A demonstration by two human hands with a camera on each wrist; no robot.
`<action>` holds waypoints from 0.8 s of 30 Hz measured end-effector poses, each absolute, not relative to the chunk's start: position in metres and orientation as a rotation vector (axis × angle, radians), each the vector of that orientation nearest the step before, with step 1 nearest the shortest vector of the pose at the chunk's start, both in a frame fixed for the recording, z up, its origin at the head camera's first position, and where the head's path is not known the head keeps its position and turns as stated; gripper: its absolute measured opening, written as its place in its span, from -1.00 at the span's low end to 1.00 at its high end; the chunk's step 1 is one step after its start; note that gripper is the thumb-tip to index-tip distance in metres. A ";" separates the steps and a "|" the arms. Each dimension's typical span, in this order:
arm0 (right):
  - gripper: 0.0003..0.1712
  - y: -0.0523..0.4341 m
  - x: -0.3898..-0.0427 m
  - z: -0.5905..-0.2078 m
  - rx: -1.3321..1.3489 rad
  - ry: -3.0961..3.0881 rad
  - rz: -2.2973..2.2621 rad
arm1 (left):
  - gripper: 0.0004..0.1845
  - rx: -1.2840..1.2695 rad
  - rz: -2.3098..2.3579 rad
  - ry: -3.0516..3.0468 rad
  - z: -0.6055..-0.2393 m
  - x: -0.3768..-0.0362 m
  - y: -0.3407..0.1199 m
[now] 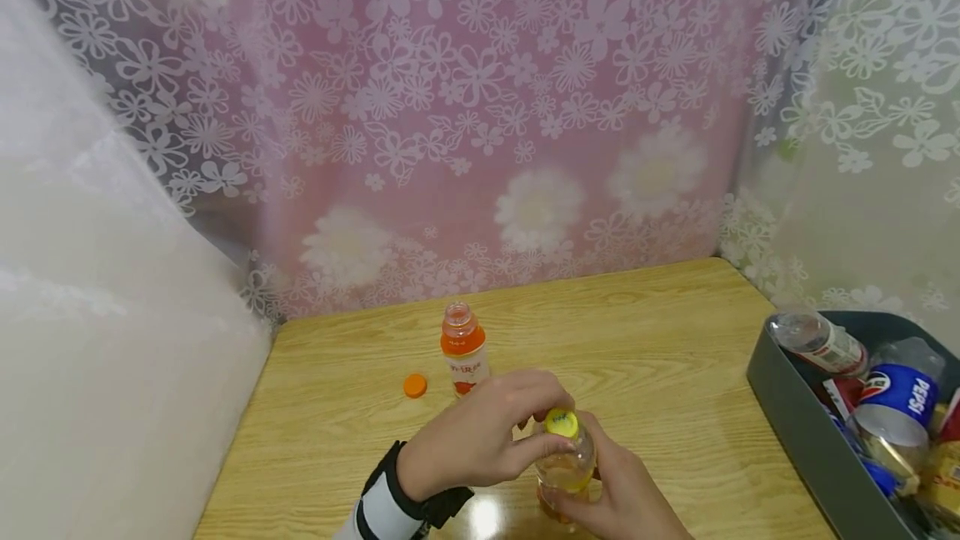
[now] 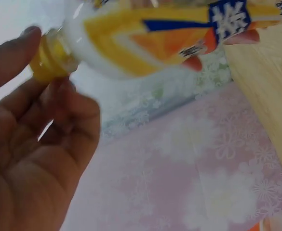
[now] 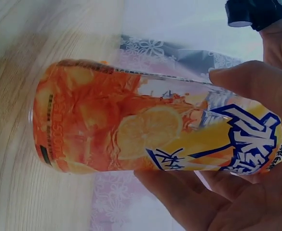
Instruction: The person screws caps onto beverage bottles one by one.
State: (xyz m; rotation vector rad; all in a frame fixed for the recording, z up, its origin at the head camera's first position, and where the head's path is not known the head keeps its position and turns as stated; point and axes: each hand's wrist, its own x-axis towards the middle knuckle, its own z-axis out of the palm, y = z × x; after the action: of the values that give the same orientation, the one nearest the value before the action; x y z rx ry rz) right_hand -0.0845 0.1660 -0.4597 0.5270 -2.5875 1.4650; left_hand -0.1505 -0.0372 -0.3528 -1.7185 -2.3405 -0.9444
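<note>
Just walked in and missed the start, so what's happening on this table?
A person holds a yellow-labelled drink bottle above the wooden table. The right hand grips its body while the left hand pinches the yellow cap. Behind stands an open orange bottle with its orange cap beside it. A grey bin of bottles sits on the right.

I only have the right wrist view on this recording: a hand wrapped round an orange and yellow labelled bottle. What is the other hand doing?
Observer: In the head view the left hand grips the yellow cap of that bottle, while the right hand holds its body.
Operator: Anything else on the table?
Observer: A second bottle with orange contents stands uncapped behind the hands, on the wooden table.
Operator: Where is its cap?
Observer: An orange cap lies on the table just left of it.
Operator: Any containers nearby?
Observer: A dark bin at the right edge holds more bottles and a Pepsi can.
</note>
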 end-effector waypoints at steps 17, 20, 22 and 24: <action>-0.16 0.162 -0.087 -0.454 0.343 -2.651 1.501 | -0.66 -1.372 -0.732 -2.435 -0.346 -0.143 -0.030; -0.18 0.161 -0.086 -0.457 0.351 -2.649 1.470 | -0.72 -1.454 -0.679 -2.394 -0.345 -0.143 -0.031; -0.18 0.161 -0.086 -0.459 0.363 -2.650 1.440 | -0.75 -1.531 -0.659 -2.366 -0.345 -0.144 -0.032; -0.18 0.161 -0.085 -0.460 0.392 -2.635 1.470 | -0.77 -1.611 -0.642 -2.346 -0.344 -0.145 -0.033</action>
State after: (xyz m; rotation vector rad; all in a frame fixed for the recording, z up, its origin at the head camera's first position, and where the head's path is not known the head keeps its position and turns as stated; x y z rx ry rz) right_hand -0.0849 0.1615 -0.4598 0.3920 -2.6352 1.4699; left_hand -0.1449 -0.0329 -0.3436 -1.6108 -2.3463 -0.6417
